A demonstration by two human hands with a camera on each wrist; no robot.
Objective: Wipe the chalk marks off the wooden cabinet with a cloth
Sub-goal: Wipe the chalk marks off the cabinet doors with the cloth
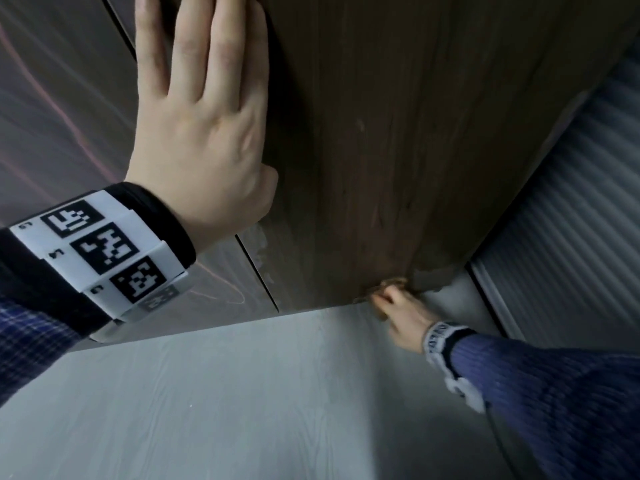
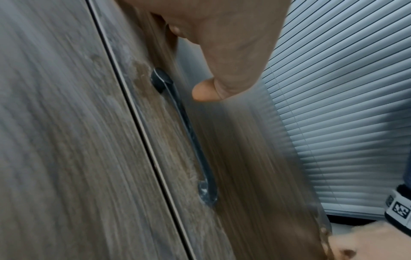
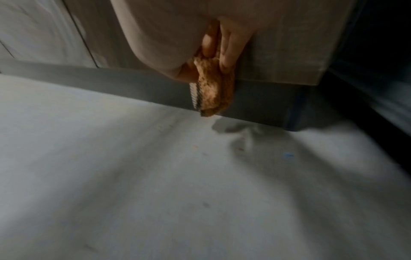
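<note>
The left hand (image 1: 197,133), at ten o'clock, lies flat and open on the cabinet (image 1: 398,150), apparently bracing, while the right hand (image 1: 398,313) at five o'clock grips the cloth (image 3: 213,88), rubbing its base.

A dark handle (image 2: 184,135) runs down the wooden cabinet door (image 2: 233,158) (chalky smears at both ends).

Below our right fingers (image 3: 229,51) the cabinet (image 1: 398,133) door ends at a dark plinth (image 3: 255,103), then bare floor (image 1: 242,393) spreads open. To their right, slatted blinds (image 1: 571,220) close in beside the cabinet's corner. Under our left fingers (image 1: 194,46) a black handle (image 2: 189,133) juts out of the door.
</note>
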